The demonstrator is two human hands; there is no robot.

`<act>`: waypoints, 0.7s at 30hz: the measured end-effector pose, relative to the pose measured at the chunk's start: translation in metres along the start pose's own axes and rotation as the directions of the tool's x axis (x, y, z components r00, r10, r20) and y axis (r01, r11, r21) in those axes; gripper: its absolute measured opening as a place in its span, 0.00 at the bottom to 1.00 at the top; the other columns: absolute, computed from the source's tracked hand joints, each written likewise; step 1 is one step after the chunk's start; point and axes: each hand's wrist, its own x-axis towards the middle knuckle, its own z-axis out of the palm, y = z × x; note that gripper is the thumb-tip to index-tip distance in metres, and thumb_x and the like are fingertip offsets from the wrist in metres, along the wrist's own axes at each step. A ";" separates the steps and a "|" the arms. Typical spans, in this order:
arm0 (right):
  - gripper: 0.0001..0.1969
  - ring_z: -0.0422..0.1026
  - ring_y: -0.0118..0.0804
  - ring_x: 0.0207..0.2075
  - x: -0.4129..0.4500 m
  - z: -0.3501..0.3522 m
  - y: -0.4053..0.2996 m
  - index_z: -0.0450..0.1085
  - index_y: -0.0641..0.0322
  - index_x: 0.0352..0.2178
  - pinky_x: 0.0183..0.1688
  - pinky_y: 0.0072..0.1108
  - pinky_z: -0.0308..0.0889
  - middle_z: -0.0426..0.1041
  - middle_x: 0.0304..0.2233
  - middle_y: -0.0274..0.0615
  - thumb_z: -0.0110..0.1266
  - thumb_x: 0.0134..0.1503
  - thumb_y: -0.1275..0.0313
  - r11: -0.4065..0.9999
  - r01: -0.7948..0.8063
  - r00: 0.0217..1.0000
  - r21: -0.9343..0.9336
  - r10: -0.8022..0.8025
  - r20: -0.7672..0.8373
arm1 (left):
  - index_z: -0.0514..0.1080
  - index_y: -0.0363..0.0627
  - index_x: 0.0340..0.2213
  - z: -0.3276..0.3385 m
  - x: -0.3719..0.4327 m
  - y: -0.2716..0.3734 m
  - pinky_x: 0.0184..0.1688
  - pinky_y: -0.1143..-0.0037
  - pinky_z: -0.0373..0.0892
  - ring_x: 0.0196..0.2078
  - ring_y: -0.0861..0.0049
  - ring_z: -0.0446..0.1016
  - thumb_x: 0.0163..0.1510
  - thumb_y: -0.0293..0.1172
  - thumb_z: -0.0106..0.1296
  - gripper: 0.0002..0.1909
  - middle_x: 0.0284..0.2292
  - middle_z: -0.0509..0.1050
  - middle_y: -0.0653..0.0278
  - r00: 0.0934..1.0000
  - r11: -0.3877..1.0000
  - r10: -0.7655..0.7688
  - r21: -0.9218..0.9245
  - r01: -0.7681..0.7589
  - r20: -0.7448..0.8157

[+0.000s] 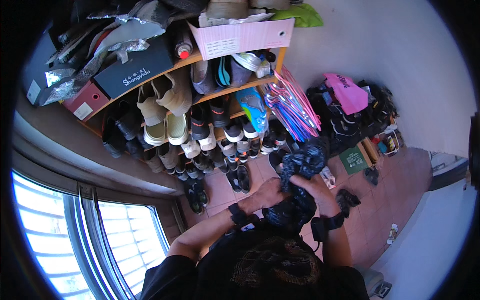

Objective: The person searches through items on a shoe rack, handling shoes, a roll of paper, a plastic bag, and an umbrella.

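Note:
Before my chest, a bunched black item (305, 161), patterned and perhaps fabric or plastic, is held between both hands. My left hand (268, 193) grips its left side, with the fingertips hidden in the dark folds. On the other side my right hand (313, 185) is closed around it, thumb across the front. Part of the bundle hangs down against my black shirt. Both wrists wear black straps. Beyond the bundle, pink and blue clothes hangers (292, 108) hang at the end of a wooden shoe rack (225, 92).
Shoes fill the rack, with shoe boxes (135, 71) on top. Black slip-on shoes (238, 179) stand on the tiled floor. To the right are a heap with a pink bag (347, 93), a green box (354, 159) and dark shoes (347, 202). A window (127, 225) is at lower left.

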 end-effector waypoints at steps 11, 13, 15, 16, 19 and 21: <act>0.18 0.75 0.35 0.47 -0.057 -0.019 0.044 0.74 0.62 0.47 0.54 0.29 0.68 0.78 0.45 0.39 0.63 0.54 0.76 0.955 0.141 0.975 -0.263 -0.180 -0.133 | 0.66 0.35 0.55 0.062 -0.022 0.020 0.55 0.70 0.68 0.51 0.68 0.73 0.55 0.32 0.58 0.28 0.46 0.77 0.51 0.973 0.964 -0.227 -0.127 0.232 0.048; 0.16 0.75 0.32 0.47 -0.086 -0.034 0.026 0.75 0.62 0.46 0.52 0.28 0.69 0.78 0.45 0.36 0.62 0.56 0.74 0.992 -0.022 0.954 -0.121 -0.015 -0.301 | 0.66 0.33 0.55 0.073 -0.021 0.052 0.55 0.71 0.68 0.50 0.69 0.74 0.56 0.34 0.59 0.28 0.44 0.77 0.52 0.963 0.929 -0.251 -0.255 0.267 0.096; 0.15 0.74 0.33 0.47 -0.102 -0.069 0.053 0.75 0.65 0.46 0.53 0.28 0.68 0.77 0.46 0.37 0.62 0.56 0.73 0.998 0.002 0.935 0.063 0.021 -0.355 | 0.65 0.35 0.55 0.103 -0.019 0.047 0.55 0.71 0.67 0.50 0.68 0.73 0.57 0.47 0.60 0.33 0.46 0.76 0.51 0.986 0.946 -0.160 -0.280 0.165 0.041; 0.15 0.74 0.34 0.47 -0.113 -0.090 0.063 0.75 0.67 0.45 0.53 0.27 0.67 0.77 0.46 0.38 0.61 0.57 0.72 0.997 -0.013 0.898 0.073 0.044 -0.437 | 0.65 0.36 0.55 0.111 -0.018 0.056 0.55 0.70 0.67 0.50 0.66 0.73 0.57 0.50 0.60 0.34 0.47 0.75 0.50 0.982 0.953 -0.178 -0.238 0.189 0.070; 0.21 0.73 0.37 0.47 -0.131 -0.155 0.120 0.72 0.72 0.48 0.54 0.27 0.66 0.76 0.47 0.40 0.61 0.57 0.66 0.998 0.054 0.865 0.027 -0.033 -0.501 | 0.66 0.37 0.52 0.137 -0.015 0.081 0.52 0.68 0.68 0.48 0.61 0.74 0.57 0.54 0.58 0.33 0.45 0.74 0.46 0.980 0.979 -0.171 -0.097 0.181 0.102; 0.27 0.73 0.38 0.47 -0.154 -0.150 0.080 0.70 0.72 0.51 0.54 0.27 0.66 0.75 0.48 0.43 0.60 0.57 0.60 0.985 -0.115 0.788 0.125 0.167 -0.592 | 0.67 0.37 0.51 0.155 -0.019 0.083 0.51 0.67 0.68 0.48 0.58 0.74 0.58 0.54 0.58 0.33 0.45 0.75 0.45 0.978 0.976 -0.185 -0.102 0.194 0.092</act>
